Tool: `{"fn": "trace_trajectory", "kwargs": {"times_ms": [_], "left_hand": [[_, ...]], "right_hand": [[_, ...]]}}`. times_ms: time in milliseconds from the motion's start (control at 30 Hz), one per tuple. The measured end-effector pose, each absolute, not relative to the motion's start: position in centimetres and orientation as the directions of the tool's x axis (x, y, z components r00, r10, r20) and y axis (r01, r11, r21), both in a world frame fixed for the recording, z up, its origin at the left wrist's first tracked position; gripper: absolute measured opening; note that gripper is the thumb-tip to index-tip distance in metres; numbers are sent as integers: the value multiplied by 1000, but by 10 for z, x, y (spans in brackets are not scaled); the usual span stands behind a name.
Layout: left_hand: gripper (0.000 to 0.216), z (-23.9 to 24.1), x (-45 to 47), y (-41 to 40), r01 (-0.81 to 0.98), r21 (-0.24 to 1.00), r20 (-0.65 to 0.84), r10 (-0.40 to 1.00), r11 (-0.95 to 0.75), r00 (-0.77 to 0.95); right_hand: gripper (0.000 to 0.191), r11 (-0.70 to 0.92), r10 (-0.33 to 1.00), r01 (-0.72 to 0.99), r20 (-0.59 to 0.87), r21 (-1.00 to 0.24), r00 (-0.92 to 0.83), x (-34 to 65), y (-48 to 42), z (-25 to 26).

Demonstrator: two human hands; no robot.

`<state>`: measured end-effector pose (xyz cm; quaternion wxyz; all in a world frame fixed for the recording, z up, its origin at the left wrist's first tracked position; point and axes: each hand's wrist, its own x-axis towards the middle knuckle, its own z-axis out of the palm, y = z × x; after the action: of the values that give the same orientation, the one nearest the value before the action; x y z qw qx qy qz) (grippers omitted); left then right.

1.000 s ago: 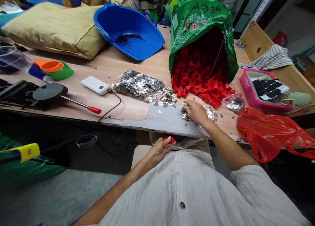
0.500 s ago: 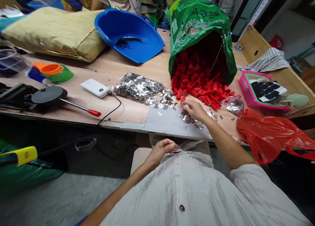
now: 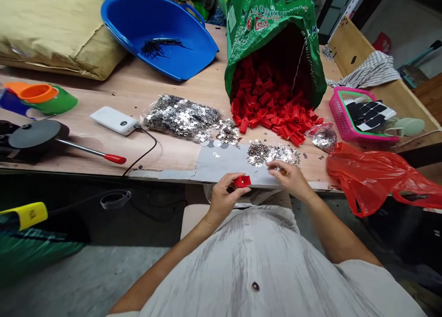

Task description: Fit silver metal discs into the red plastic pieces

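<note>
My left hand point(image 3: 223, 195) grips a small red plastic housing point(image 3: 242, 181) between thumb and fingers, just in front of the table edge. The housing's hollow open side shows. My right hand point(image 3: 292, 178) is at the near edge of a heap of tiny shiny metal pieces point(image 3: 264, 153). Its fingers are curled together toward the thumb, and anything between the fingertips is too small to make out. Beneath the heap lies a grey sheet point(image 3: 223, 165). Many more red housings point(image 3: 272, 105) spill from a green woven sack point(image 3: 272, 13) beyond.
A clear bag of metal pieces point(image 3: 183, 117) and a white power bank point(image 3: 113, 120) lie left. Behind them stands a blue basin point(image 3: 189, 54). A hand press with a red-tipped lever point(image 3: 114, 158) is far left. Rightward are a red plastic bag point(image 3: 373, 174) and a pink basket point(image 3: 340, 117).
A red housing is now in my left hand, which has risen slightly. My right hand has drawn back from the spilled red housings to the metal heap's near edge. The view has shifted.
</note>
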<state>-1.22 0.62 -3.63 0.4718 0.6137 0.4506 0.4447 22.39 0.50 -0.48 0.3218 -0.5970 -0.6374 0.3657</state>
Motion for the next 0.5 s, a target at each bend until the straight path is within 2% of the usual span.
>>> {"fn": "trace_trajectory", "kwargs": {"times_ms": [67,167,300,500], "left_hand": [[39,-31,-11,5,-100,986,-113,972,136,204],[44,-24,-11,4,-378,845,-292,919,378,265],[50,-19,-10,4,-496,729,-351,880,471,319],[55,-10,-9,0,-514,708,-361,874,484,326]], "right_hand": [[22,36,997,747,75,-664,19,248,17,-13],[24,40,994,905,109,-424,7,266,33,-20],[26,85,996,957,64,-278,-69,264,47,-23],[17,110,991,979,-59,-174,-122,259,64,-24]]}}
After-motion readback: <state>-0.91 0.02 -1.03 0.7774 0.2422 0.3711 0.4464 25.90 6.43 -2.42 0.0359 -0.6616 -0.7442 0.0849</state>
